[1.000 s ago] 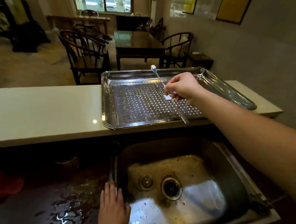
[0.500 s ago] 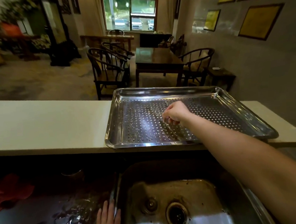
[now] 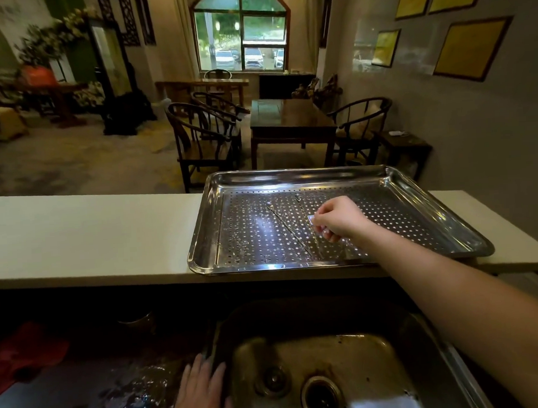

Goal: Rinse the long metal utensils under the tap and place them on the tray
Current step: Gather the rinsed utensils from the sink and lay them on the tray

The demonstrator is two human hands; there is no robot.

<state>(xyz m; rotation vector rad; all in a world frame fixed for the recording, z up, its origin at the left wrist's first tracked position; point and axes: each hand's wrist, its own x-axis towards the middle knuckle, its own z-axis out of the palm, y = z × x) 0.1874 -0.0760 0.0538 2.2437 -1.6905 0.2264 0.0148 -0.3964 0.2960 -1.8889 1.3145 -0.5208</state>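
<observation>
A perforated steel tray (image 3: 201, 238) sits on the pale ledge (image 3: 91, 235) behind the sink (image 3: 384, 350). One long thin metal utensil (image 3: 286, 228) lies diagonally on the tray, free of my hands. A second long utensil (image 3: 304, 209) lies just right of it, with a small white tag at my fingertips. My right hand (image 3: 338, 220) reaches over the tray, fingers curled, and pinches this second utensil at the tag. My left hand (image 3: 203, 394) rests flat on the sink's left rim, fingers straight.
The counter (image 3: 100, 400) left of the sink is dark and wet, with a red cloth (image 3: 23, 357) at its far left. No tap shows in the frame. Beyond the ledge stand wooden chairs and a table.
My right hand lowered the tagged utensil from a raised tilt down flat onto the tray beside the other one. The view tilted up. My left hand stayed on the sink rim.
</observation>
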